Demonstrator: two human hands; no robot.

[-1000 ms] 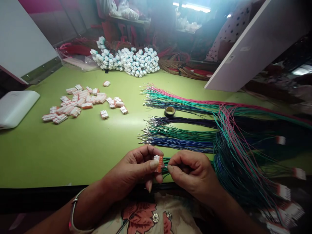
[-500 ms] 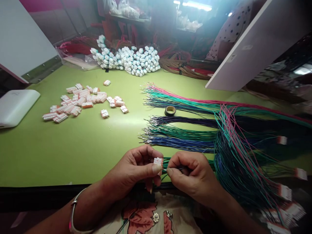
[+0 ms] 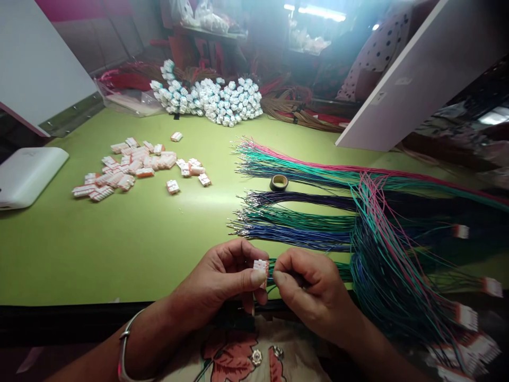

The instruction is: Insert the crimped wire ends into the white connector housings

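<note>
Green tabletop [image 3: 119,249], connector [image 3: 261,273] upright in left hand [image 3: 222,273]

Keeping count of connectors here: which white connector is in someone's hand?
The small white connector pinched in the left hand; the others lie in piles or sit on wires.

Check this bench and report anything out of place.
On the right, pink, teal and blue wires cross in a loose tangle over the straight, neatly laid wire bundles, unlike the orderly rows beside them.
</note>
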